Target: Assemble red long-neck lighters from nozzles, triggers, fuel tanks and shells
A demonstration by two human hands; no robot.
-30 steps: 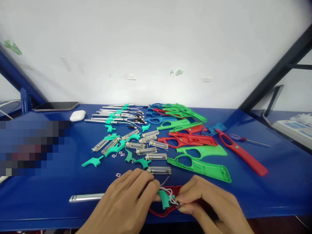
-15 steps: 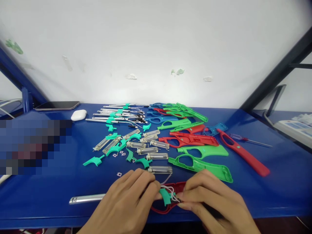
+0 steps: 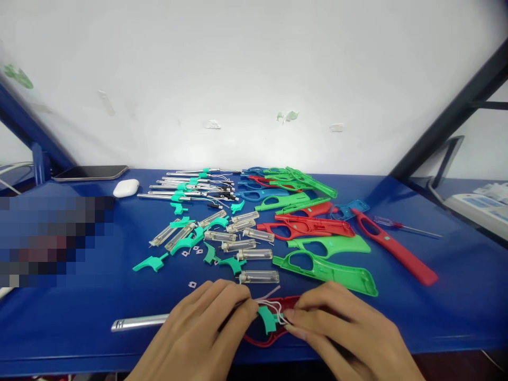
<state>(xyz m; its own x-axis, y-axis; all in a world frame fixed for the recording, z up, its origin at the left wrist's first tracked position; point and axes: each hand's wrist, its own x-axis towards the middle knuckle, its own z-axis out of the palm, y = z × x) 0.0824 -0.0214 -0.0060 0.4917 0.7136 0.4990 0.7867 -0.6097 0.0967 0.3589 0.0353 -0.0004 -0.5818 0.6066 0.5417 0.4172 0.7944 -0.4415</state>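
Observation:
A red handle shell (image 3: 265, 341) lies at the table's front edge between my hands, with a teal trigger piece (image 3: 268, 319) and thin white wires (image 3: 273, 304) in it. My left hand (image 3: 206, 323) is closed over the shell's left part; a silver metal tube (image 3: 138, 323) sticks out to its left. My right hand (image 3: 345, 325) pinches at the wire ends beside the trigger; what is between its fingertips is too small to name. Just behind my hands lies a clear fuel tank (image 3: 259, 277).
Behind are several clear tanks (image 3: 255, 254), teal triggers (image 3: 151, 262), metal tubes with wires (image 3: 166, 196) and green shells (image 3: 329, 272). A red shell (image 3: 397, 248) and a screwdriver (image 3: 420, 231) lie right. White case (image 3: 126, 188) and phone (image 3: 91, 172) are back left.
Both hands stay at the red shell, with small shifts of the fingers. The white wires sit slightly differently by the trigger. The whole view has shifted slightly.

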